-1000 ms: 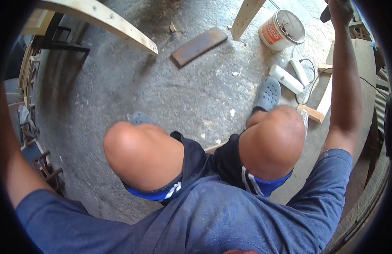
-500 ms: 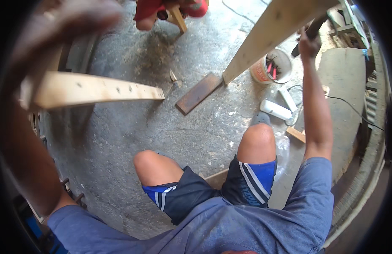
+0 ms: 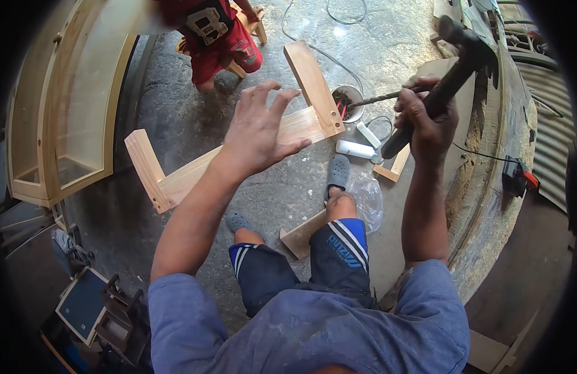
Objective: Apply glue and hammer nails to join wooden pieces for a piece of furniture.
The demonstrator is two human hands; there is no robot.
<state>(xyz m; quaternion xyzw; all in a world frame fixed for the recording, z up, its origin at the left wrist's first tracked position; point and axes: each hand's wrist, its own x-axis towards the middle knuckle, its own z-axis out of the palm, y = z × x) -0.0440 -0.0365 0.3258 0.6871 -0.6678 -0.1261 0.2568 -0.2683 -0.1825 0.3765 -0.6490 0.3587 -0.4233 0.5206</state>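
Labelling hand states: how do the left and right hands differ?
Left hand is spread open; right hand is curled around a hammer. Left hand overlaps the wooden frame in view, contact unclear; right hand sits right of the frame. Both are bare.

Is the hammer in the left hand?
No, the right hand grips the hammer, while the left hand is open.
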